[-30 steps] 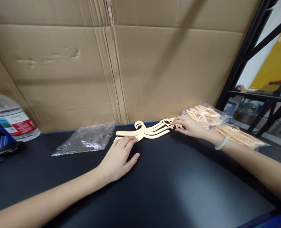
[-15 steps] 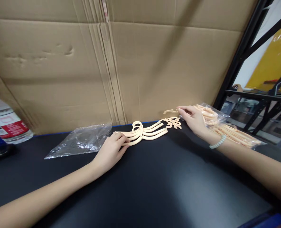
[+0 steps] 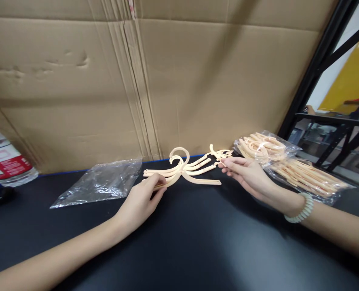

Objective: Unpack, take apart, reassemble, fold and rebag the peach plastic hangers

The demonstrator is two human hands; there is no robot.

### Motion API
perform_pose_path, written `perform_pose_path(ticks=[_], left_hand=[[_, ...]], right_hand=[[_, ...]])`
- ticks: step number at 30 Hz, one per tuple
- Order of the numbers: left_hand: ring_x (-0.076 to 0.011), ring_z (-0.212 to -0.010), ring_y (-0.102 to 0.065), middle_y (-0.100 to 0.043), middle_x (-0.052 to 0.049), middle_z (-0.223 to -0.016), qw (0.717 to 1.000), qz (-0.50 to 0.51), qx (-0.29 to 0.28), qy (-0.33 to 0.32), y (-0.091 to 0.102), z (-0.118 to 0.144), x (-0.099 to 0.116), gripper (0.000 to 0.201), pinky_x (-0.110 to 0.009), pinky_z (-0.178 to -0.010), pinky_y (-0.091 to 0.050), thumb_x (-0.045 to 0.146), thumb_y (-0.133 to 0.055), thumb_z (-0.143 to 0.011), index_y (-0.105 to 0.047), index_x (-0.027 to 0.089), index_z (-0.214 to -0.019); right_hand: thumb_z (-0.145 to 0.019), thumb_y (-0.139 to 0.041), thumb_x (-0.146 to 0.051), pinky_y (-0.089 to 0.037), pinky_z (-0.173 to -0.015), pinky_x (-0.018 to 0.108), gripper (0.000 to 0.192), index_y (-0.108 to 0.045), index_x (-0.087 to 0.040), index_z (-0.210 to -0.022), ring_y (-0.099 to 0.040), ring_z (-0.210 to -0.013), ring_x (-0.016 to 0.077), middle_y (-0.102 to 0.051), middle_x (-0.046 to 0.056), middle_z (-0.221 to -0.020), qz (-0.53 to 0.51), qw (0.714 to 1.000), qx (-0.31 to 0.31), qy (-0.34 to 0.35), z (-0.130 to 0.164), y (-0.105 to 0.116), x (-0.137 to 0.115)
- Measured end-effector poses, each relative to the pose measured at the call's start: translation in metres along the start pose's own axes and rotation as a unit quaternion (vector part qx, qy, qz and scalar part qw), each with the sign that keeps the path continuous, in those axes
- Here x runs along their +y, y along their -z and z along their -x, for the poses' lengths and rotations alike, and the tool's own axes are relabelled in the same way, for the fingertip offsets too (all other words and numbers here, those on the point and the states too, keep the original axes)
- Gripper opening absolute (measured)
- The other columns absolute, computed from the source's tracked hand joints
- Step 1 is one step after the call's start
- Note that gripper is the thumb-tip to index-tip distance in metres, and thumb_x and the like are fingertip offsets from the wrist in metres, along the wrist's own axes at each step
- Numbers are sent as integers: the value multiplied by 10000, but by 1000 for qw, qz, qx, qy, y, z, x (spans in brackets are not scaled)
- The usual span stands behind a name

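A cream plastic clothes hanger [image 3: 202,181] is pinched at its left arm by my left hand [image 3: 140,199], its round hook upright and its right arm free. Behind it, several like hangers [image 3: 199,164] lie overlapping on the black table. My right hand [image 3: 252,178] is closed on a small cream hook piece [image 3: 214,152], held by its near end between thumb and fingers, to the right of the hanger. Just behind this hand lies a small pile of similar hook pieces [image 3: 228,153], partly hidden by the fingers.
A clear, flattened plastic bag [image 3: 99,184] lies left of the hangers. Two bags of cream plastic parts, one upper bag [image 3: 262,147] and one lower bag [image 3: 311,178], rest at right. A large bottle [image 3: 8,159] stands far left. Cardboard [image 3: 228,81] walls the back.
My left hand has separated one hanger from the overlapping group, raising it towards me. My right hand has brought the hook piece down and left, closer to the hanger.
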State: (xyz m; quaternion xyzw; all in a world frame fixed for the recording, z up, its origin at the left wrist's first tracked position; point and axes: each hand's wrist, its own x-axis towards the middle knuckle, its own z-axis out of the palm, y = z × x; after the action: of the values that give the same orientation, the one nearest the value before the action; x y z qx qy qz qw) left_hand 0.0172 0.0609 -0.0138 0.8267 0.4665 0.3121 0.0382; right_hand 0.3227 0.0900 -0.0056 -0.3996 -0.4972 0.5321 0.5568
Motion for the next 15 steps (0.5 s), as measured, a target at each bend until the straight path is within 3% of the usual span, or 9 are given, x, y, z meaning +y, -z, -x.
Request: perform_pose_path(ticks=[5,8,15], left_hand=[[-226,-956,-676,-673,-68,-1044,997,81,9,2,-2,-2,-4,178,-387,-853,-554,278,-481,-907,-557,203,-1049],[-236,-964,-672,-674,-76,-1048,996,91,-6,9,-2,-3,-5,207,-399,-861,-555,280,-476,-915,-589,197,-1068],[-223,-943,-669,-683,-54,-1035,994,105,-8,6,0,0,-2,169,-370,-828,-559,254,-488,-913,-597,208,-1034]], right_hand=[[-649,-817,-202,-507,-734,263,289,-638,-206,-876,-608,-757,124,-676,17,-834,-52,997,-14,-54,-4,2,8],[-666,-803,-183,-514,-809,278,243,-639,-193,-846,-620,-778,119,-664,15,-857,-53,995,-54,-70,-5,3,9],[-620,-834,-187,-503,-933,330,213,-651,-166,-726,-650,-866,161,-655,23,-852,-25,993,-50,-107,-7,9,7]])
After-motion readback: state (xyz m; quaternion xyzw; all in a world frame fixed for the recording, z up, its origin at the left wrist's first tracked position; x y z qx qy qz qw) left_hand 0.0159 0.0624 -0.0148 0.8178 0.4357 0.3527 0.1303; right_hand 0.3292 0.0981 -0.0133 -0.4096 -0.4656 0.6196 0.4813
